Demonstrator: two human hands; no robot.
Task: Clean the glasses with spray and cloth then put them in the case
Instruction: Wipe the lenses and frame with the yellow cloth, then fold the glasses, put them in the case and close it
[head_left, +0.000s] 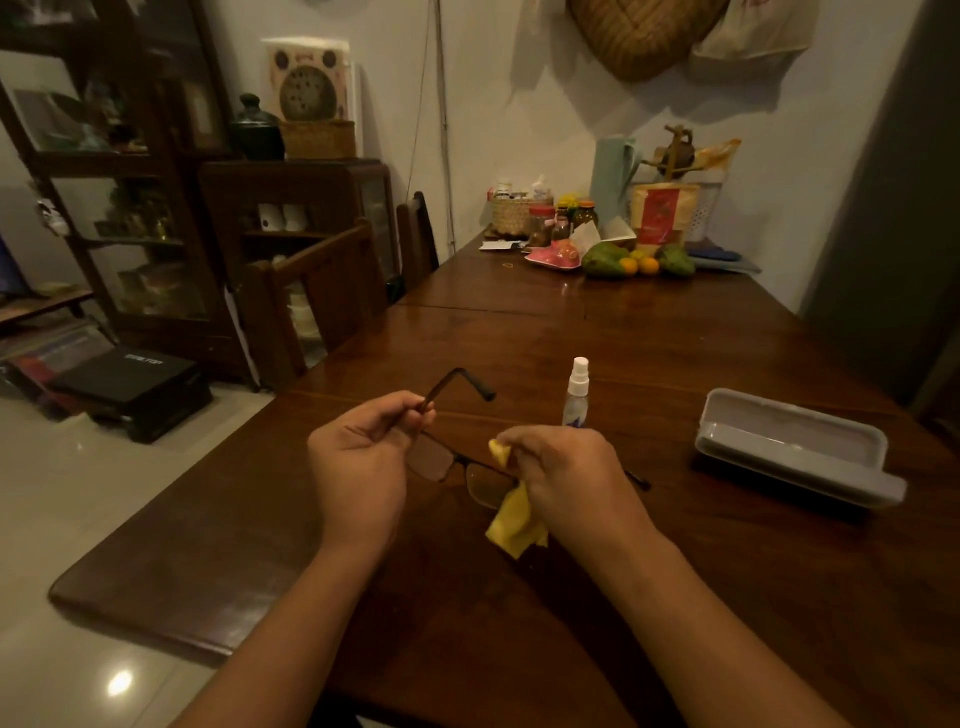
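Dark-framed glasses (451, 464) hang above the wooden table (675, 545) in front of me. My left hand (363, 457) pinches the frame at its left hinge, with that temple arm sticking up and away. My right hand (569, 470) presses a yellow cloth (514, 522) against the right lens, and part of the cloth dangles below. A small clear spray bottle (576, 395) with a white cap stands upright just behind my right hand. The grey glasses case (795, 447) lies open on the table to the right.
Fruit (639, 262), jars, a woven basket (511, 215) and packets crowd the table's far end against the wall. Two wooden chairs (332, 291) stand along the left side. Dark cabinets (291, 228) and a black box on the floor lie further left.
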